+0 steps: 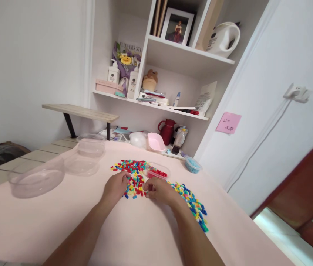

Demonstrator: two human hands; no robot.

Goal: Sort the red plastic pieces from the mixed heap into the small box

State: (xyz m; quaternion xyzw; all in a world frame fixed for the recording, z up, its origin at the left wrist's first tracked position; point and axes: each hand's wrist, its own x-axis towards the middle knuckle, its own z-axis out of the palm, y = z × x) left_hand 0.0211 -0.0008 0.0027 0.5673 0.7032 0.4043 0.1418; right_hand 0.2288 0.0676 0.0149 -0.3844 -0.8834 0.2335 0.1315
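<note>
My left hand (117, 187) is at the left edge of a spread of small coloured plastic pieces (137, 181), its fingers curled in and their tips hard to see. Facing it from the right, my right hand (158, 190) has its thumb and fingers pinched together low over the same pieces. Whatever either hand holds is too small or hidden. Just beyond my right hand stands a clear plastic tub (167, 170) with red pieces in it. A second heap (191, 201), mostly blue, green, yellow and white, lies to the right of my right forearm.
Clear empty-looking containers (38, 183) stand at the left on the pink tablecloth (134, 236). A tub of light blue pieces (192, 165) is at the right edge. Toward the back are a pink basin (155, 142), a red jug (167, 131) and a bottle (179, 140), under shelves.
</note>
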